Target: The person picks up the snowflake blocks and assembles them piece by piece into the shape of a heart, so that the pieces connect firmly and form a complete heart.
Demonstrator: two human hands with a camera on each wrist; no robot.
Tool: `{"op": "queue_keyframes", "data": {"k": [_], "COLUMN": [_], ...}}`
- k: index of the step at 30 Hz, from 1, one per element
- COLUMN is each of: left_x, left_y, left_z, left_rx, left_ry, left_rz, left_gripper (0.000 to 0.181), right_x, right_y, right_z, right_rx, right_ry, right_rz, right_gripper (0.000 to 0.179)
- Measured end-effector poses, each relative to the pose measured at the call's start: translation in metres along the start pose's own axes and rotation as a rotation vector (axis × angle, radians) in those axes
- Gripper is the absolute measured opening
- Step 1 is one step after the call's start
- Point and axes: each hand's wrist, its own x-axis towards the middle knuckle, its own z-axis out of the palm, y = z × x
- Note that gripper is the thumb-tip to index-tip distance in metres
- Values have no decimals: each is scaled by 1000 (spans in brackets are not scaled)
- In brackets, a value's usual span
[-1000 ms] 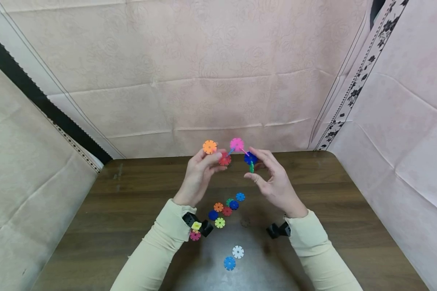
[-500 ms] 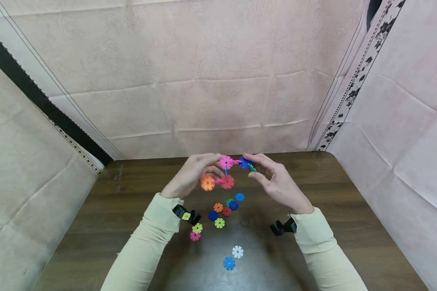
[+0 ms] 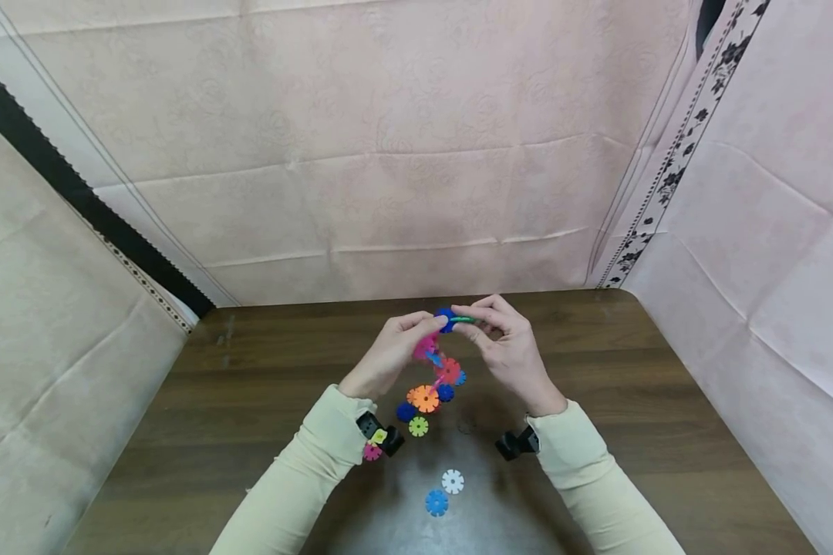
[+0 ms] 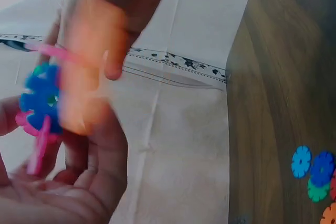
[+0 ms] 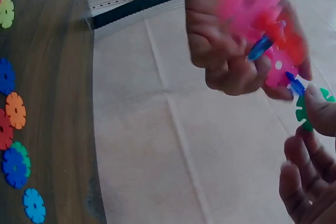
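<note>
A chain of interlocked, notched plastic discs hangs between my hands above the table. My left hand [image 3: 386, 354] pinches it near the dark blue disc [image 3: 444, 319] at its upper end. My right hand [image 3: 510, 351] grips the green disc [image 5: 301, 113] joined to that end between thumb and fingers. Lower down the chain come a pink disc [image 3: 423, 348], a light blue disc [image 3: 433, 359], a red disc [image 3: 448, 371] and an orange disc [image 3: 423, 398]. The orange disc blurs in the left wrist view, and fingers partly hide the joint.
Loose discs lie on the brown table [image 3: 284, 432] beneath the chain, among them a yellow-green disc [image 3: 419, 426] and a dark blue disc [image 3: 406, 412]. Nearer me are a white disc [image 3: 453, 482] and a blue disc [image 3: 436, 502]. Pale cloth [image 3: 403, 193] hangs behind the table.
My left hand has shifted its hold from the orange and red end, past the pink disc, to near the dark blue disc. The hands are closer together, and the orange end now hangs down.
</note>
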Motion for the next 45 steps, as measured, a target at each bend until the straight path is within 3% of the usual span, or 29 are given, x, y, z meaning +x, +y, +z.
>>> {"op": "queue_keyframes", "data": {"k": [7,13,16,21,24,31,34,45], "left_x": [0,0,0,-1,-1,-2,-2,-1], "left_y": [-1,0,0,1,2,1,1,1], "left_z": [4,2,-1,-3,-3,-6,-6,-7], "left_rx": [-85,-132,-162,-173,-183,-221,-209,-193], "left_ry": [45,132,159,155,142,142,152,184], "left_rz": [-10,-23,-26,-22,-22,-14,-8,-12], "left_gripper": [31,28,25,27,28,35,35,35], "right_x": [-1,-6,-14,-34,-44,-54,-55,-54], "right_y": [23,49,62,86,96,107,108,111], "right_z": [9,3,0,5,11,18,19,19], "right_rx": [-11,-59,-155,-365,-443,-548,-542,-499], "right_ry": [44,2,-162,-609,-730,-767,-757,-776], "right_rz": [54,208,333,564,632,602,594,619], "right_gripper": [22,29,31,40,42,28,22,26]}}
